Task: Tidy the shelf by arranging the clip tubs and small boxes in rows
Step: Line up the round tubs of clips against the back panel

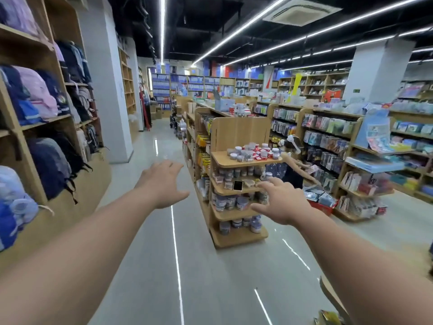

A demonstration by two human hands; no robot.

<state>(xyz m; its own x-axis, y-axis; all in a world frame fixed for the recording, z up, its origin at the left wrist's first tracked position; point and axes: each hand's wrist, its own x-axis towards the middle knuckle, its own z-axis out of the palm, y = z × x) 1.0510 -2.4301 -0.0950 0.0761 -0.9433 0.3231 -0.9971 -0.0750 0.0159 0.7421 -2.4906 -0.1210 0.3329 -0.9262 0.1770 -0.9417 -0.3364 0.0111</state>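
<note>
Reaching forward, held left hand (164, 184) and right hand (283, 202) apart, spread, empty; saw clip tubs (237, 150), red boxes (262, 157) jumbled at right edge of top shelf (225, 163); backpacks (35, 97) leftward; labels blurred.

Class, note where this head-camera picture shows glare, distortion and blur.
Head view: strip lights streak glare down the glossy floor; the wide lens bows the backpack shelves at left; the tubs on the end shelf look soft, labels unreadable.

A stationery shop: long aisles of wooden shelving (236, 134) stocked with backpacks (35, 95), blue file binders (161, 87), packaged cards (328, 125) and clip tubs (248, 152).
</note>
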